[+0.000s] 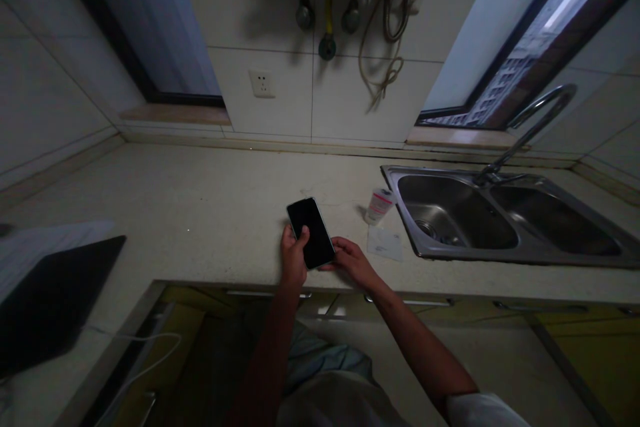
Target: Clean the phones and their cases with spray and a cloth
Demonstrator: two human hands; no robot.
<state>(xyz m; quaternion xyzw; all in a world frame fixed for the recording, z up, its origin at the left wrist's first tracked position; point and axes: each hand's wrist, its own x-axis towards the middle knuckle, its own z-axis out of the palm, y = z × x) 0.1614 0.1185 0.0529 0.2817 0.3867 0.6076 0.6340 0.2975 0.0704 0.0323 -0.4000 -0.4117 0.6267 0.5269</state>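
A black smartphone (311, 231) with a dark screen is held over the front edge of a pale stone counter (210, 213). My left hand (293, 259) grips its lower left side, thumb resting on the screen. My right hand (353, 260) is closed on the phone's lower right corner with its fingertips. A small white bottle (379, 205) with a pink label stands just right of the phone, and a white paper slip (385, 243) lies flat beside it.
A steel double sink (505, 217) with a curved tap (537, 121) fills the right of the counter. A black flat panel (53, 300) and a white cable (145, 350) sit at the left. A wall socket (262, 83), hoses and pipes (345, 7) are on the tiled wall.
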